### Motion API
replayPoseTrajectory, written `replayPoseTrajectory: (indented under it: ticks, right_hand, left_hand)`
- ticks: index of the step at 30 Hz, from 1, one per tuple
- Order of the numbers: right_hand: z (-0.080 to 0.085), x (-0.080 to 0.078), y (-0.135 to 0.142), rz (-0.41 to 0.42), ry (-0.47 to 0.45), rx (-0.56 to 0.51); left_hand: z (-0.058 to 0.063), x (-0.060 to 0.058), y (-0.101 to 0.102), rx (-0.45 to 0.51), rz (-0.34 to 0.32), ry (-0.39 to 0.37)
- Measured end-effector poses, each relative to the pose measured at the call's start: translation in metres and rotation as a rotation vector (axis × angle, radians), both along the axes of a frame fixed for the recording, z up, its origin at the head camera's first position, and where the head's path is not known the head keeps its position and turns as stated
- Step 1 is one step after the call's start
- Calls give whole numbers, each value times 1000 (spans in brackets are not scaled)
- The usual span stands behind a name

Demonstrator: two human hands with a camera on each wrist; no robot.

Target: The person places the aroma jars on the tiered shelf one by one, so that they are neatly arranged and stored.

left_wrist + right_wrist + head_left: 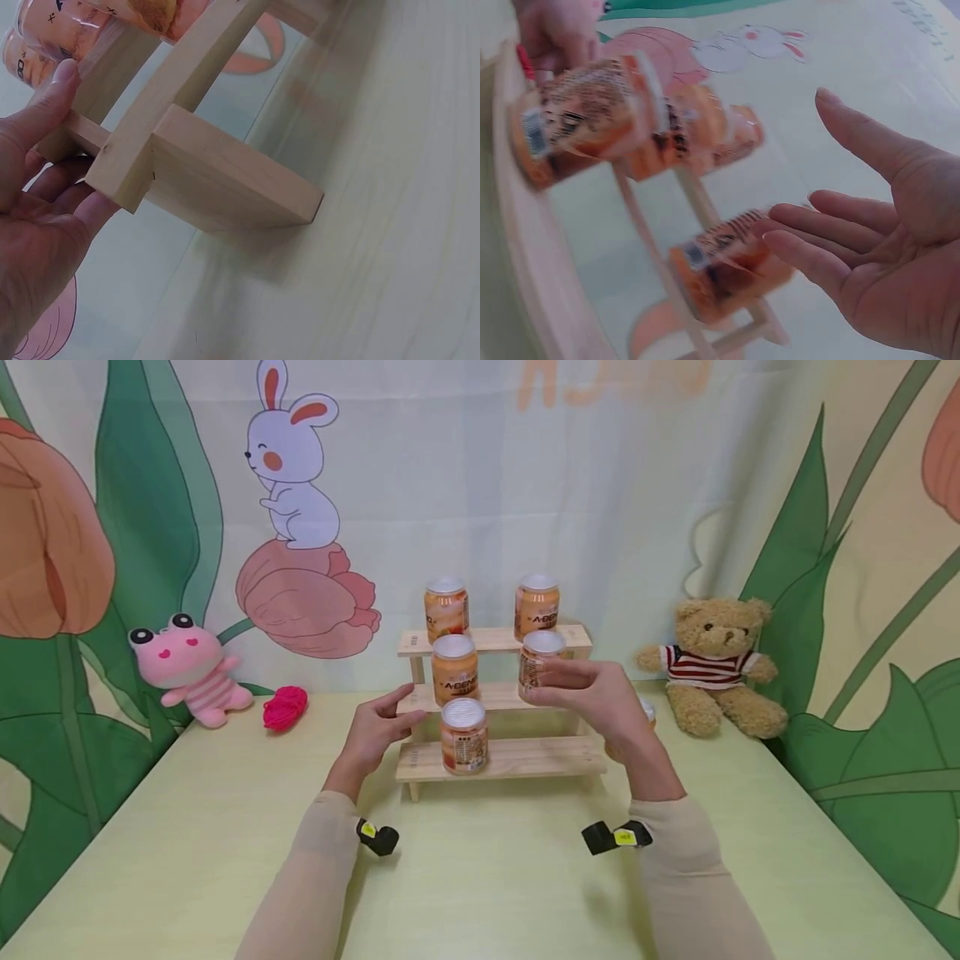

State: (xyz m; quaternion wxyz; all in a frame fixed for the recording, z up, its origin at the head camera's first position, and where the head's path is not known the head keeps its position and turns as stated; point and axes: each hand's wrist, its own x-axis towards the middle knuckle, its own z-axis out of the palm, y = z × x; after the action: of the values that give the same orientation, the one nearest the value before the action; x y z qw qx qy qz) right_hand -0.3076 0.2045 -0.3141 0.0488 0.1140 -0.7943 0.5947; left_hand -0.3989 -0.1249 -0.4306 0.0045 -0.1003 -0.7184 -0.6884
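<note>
A three-step wooden rack (540,758) holds several orange cans with silver lids. My left hand (371,735) grips the rack's left end, thumb above and fingers below a step (112,176). My right hand (600,697) is beside the can on the right of the middle step (530,670). In the right wrist view its fingers (832,232) are fairly straight, thumb spread, with a small gap to that can (731,270). Another can stands at middle left (455,677), one at bottom left (465,745), and two on top, left (446,612) and right (534,614).
Behind my right wrist, another orange can (648,710) is partly hidden on the table (495,877). A pink plush frog (187,668) and a bright pink yarn bundle (285,708) are at left. A teddy bear (712,668) sits at right, before a printed curtain (480,468).
</note>
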Motion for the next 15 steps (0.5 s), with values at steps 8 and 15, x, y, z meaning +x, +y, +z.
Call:
replayPoseTrajectory:
  ticks: [8,15]
  right_hand:
    - [3,-1,41,-138,54,20]
    - [-16,-11,75,-306,78,124]
  left_hand:
    - [2,1,-2,13,-16,-22]
    - [4,-1,0,24,-29,-41]
